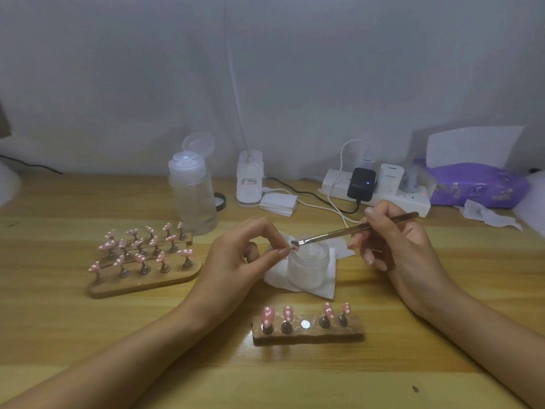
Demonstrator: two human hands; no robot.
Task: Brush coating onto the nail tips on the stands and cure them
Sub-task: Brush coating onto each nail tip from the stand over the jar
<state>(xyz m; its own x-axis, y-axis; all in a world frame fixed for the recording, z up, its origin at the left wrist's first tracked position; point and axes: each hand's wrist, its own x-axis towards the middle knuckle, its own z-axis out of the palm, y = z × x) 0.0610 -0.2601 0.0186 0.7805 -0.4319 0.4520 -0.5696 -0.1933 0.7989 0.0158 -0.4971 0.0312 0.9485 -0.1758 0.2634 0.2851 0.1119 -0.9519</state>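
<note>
Pinching a single pink nail tip (292, 247) between thumb and forefinger, the left hand (236, 261) holds it over the rim of a frosted jar (306, 273) that sits on a white tissue (326, 290). The right hand (398, 246) grips a slim brush (348, 230) — bristles touching the tip. Nearest the viewer, a wooden stand (306, 338) carries 4 dotted tips (267, 315) and 1 bare slot; further stands (147, 280) of tips sit at left.

Left hand (236, 262) and right hand (396, 246), bare, pale-nailed.
</note>
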